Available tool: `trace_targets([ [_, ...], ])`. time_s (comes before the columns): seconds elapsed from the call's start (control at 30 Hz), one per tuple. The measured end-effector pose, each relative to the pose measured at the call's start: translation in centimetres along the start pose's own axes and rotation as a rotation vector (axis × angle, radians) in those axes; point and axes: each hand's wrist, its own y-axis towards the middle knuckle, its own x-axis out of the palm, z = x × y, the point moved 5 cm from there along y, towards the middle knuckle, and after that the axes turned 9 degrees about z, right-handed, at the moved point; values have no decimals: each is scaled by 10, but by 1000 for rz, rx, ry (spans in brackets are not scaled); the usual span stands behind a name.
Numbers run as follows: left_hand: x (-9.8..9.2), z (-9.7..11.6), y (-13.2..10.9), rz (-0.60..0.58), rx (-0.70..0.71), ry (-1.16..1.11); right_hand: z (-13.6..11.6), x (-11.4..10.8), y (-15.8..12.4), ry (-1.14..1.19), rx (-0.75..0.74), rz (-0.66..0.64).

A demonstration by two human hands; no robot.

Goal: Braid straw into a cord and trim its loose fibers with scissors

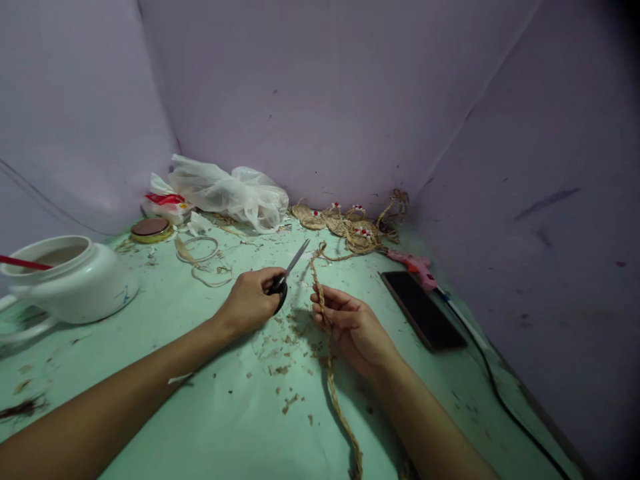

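Note:
My left hand (253, 300) is closed round the black handles of a pair of scissors (296, 261), its blades pointing up and to the right. Between the thumb and fingers of my right hand (350, 323) is a braided straw-coloured cord (330, 380). The cord runs from a knotted end above the fingers down to the lower edge of the view. A narrow gap lies between the blade tips and the cord. Small brown scraps (283, 370) are scattered on the green surface below both hands.
At the left stands a white pot (95, 287) with a red stick. A plastic bag (230, 197), a round tin (151, 229) and coiled woven pieces with beads (345, 227) lie along the back. A phone (423, 310) and a pink glue gun (415, 265) with a cable are at right.

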Motion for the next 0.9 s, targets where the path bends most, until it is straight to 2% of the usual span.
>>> trace_targets([
  [0.1,2,-4,1,-9,-64,-96,0,0,-1,-6,-10,-1],
  [0.27,3,-5,-2,14,-101,-113,-2,1,-2,-20,-15,34],
  [0.43,7,-3,-6,-19,-21,-73,-6,-7,0,-80,-66,115],
  [0.53,9,-6,-7,-14,-6,-33,-6,-10,2,-136,-74,116],
  [0.7,10,-8,-11,-11,12,46,-5,-11,3,-82,-61,201],
  [0.9,3,7,-17,-2,131,302,-9,-4,0,-49,-88,136],
])
